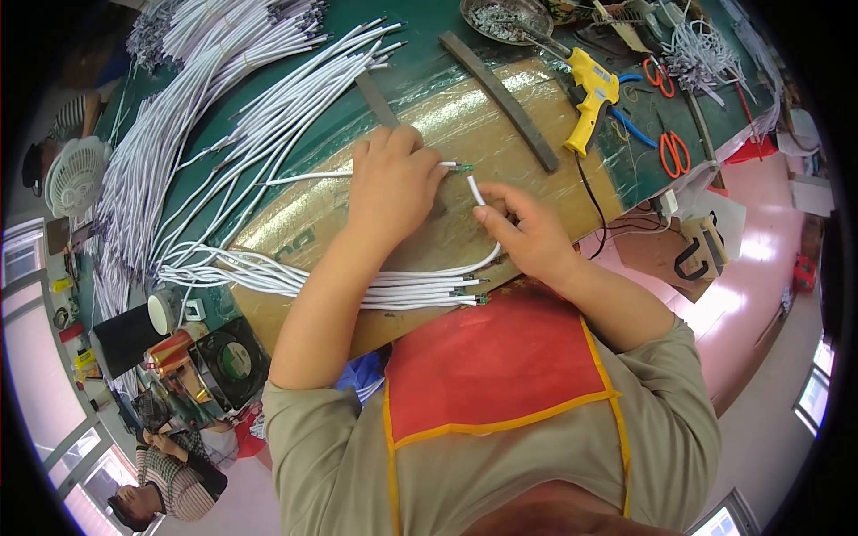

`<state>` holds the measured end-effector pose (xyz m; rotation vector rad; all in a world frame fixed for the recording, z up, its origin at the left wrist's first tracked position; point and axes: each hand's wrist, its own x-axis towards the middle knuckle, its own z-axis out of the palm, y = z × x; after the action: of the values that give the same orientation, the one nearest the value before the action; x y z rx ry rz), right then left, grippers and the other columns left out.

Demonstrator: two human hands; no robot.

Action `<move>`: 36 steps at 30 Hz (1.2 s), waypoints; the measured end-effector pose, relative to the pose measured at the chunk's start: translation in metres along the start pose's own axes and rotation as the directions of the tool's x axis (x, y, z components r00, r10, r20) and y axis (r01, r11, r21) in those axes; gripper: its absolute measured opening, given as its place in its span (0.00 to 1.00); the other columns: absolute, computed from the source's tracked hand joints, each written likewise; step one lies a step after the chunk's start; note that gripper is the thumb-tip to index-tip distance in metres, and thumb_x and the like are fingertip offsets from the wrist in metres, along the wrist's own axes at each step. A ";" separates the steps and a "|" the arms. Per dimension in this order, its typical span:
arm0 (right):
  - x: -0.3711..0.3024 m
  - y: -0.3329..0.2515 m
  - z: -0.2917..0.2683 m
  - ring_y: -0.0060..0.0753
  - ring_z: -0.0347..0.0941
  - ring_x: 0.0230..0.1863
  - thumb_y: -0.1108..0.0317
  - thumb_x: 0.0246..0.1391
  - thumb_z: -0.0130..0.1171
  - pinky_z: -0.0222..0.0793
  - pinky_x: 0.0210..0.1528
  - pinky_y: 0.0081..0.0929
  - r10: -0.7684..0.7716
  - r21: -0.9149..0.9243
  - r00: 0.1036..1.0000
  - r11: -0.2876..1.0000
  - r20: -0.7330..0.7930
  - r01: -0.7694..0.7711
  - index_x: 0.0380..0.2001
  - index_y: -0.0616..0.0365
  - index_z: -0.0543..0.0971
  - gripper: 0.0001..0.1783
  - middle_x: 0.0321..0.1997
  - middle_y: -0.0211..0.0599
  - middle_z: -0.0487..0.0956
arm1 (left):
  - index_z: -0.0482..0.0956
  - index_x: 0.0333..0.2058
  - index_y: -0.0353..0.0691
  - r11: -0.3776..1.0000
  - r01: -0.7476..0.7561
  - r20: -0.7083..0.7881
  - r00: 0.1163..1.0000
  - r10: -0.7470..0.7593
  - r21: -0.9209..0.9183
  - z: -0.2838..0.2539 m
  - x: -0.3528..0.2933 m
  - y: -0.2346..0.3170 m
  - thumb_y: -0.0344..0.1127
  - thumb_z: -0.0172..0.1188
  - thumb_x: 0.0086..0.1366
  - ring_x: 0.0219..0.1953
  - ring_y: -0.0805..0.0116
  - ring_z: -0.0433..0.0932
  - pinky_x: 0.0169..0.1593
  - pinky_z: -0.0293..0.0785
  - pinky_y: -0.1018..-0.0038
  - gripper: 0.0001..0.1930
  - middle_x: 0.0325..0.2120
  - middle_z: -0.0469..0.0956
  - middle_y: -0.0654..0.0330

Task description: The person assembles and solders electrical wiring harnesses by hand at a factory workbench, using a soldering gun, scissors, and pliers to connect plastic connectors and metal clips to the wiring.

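Observation:
My left hand point(391, 189) is closed on a white cable point(313, 177), whose green tip pokes out to the right of the fingers. My right hand point(534, 234) pinches a second white cable point(474, 189), with its bare white end pointing up close to that green tip. The ends look apart. From my right hand this cable curves down and left along a row of white cables point(420, 291), several with green tips, lying at the near edge of the brown board point(429, 134). A flat dark metal strip point(375, 98) runs in under my left hand.
Big bundles of white cables point(152, 170) cover the left of the green table. A dark bar point(500, 103) and a yellow glue gun point(590, 98) lie beyond my hands, with red scissors point(672, 154) farther right. A fan point(234, 362) stands lower left; another person point(174, 478) is beyond.

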<state>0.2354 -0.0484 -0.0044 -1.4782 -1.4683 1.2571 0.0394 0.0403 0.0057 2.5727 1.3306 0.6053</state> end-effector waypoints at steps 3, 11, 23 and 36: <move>-0.001 -0.001 -0.002 0.16 0.66 0.28 0.67 0.61 0.58 0.65 0.31 0.19 -0.025 -0.071 1.000 0.997 -0.003 0.025 0.56 0.60 0.74 0.20 0.26 0.27 0.71 | 0.81 0.33 0.44 0.997 0.024 -0.082 0.996 -0.031 -0.079 -0.004 -0.001 -0.006 0.34 0.62 0.56 0.39 0.59 0.75 0.42 0.69 0.63 0.06 0.30 0.75 0.61; 0.006 0.001 0.002 0.38 0.76 0.32 0.64 0.59 0.58 0.71 0.35 0.32 -0.225 -0.263 0.974 0.939 0.016 0.221 0.52 0.53 0.78 0.18 0.32 0.41 0.80 | 0.80 0.34 0.43 0.975 0.051 -0.156 0.988 -0.017 0.216 -0.073 -0.025 0.015 0.32 0.61 0.59 0.32 0.53 0.77 0.34 0.74 0.63 0.04 0.28 0.77 0.57; 0.014 0.001 0.011 0.49 0.77 0.34 0.60 0.58 0.58 0.72 0.34 0.40 -0.258 -0.358 0.964 0.895 0.072 0.266 0.44 0.52 0.80 0.13 0.33 0.42 0.81 | 0.82 0.35 0.38 0.805 0.458 0.088 0.883 -0.461 -0.377 -0.016 -0.050 0.007 0.32 0.62 0.59 0.36 0.53 0.79 0.40 0.74 0.64 0.06 0.32 0.80 0.53; 0.018 0.005 0.013 0.46 0.77 0.32 0.62 0.57 0.59 0.71 0.33 0.35 -0.258 -0.364 0.964 0.893 0.065 0.264 0.44 0.52 0.81 0.13 0.32 0.43 0.81 | 0.82 0.34 0.37 0.830 0.419 0.079 0.904 -0.420 -0.368 -0.009 -0.053 0.005 0.31 0.64 0.58 0.33 0.58 0.79 0.39 0.74 0.69 0.06 0.30 0.80 0.54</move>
<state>0.2225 -0.0338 -0.0162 -1.4402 -1.9223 0.8612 0.0121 -0.0062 0.0013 1.8929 1.5401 0.6992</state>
